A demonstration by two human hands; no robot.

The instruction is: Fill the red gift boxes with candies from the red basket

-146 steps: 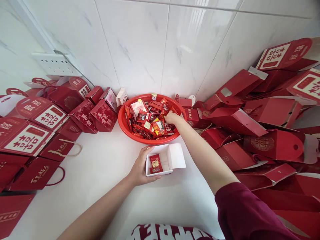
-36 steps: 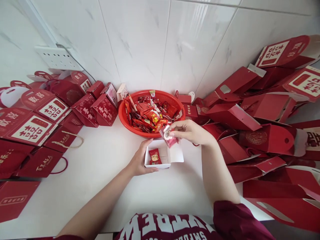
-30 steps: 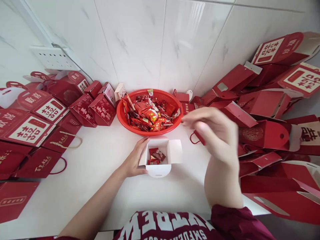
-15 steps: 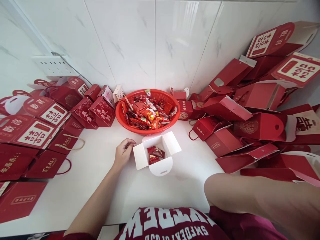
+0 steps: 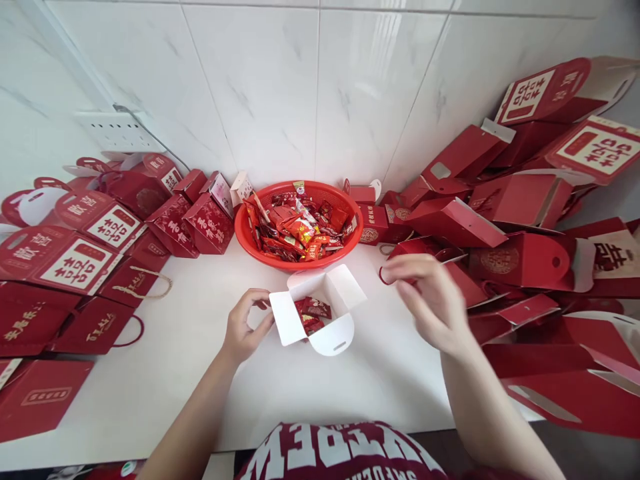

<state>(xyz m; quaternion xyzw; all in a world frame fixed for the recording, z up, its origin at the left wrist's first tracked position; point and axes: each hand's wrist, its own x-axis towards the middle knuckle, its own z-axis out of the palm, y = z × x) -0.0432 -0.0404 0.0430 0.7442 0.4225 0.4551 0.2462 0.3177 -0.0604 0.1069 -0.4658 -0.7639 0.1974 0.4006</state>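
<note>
A small open gift box (image 5: 340,293), white on the inside, sits on the white counter (image 5: 190,347) in front of a red basket (image 5: 250,245) full of wrapped candies (image 5: 300,230). A few red candy packets (image 5: 313,313) lie inside the box. My left hand (image 5: 245,327) touches the box's left flap with curled fingers. My right hand (image 5: 430,300), blurred by motion, hovers to the right of the box with fingers spread and nothing in it.
Red gift boxes with white labels (image 5: 75,260) and corded red bags crowd the left side. A heap of unfolded red boxes (image 5: 520,220) fills the right. A white power strip (image 5: 117,130) hangs on the tiled wall.
My right hand dropped a candy into the box, pulled away low, and now is back beside the box. The box turned and its flaps opened out; my left hand shifted to its left flap.
</note>
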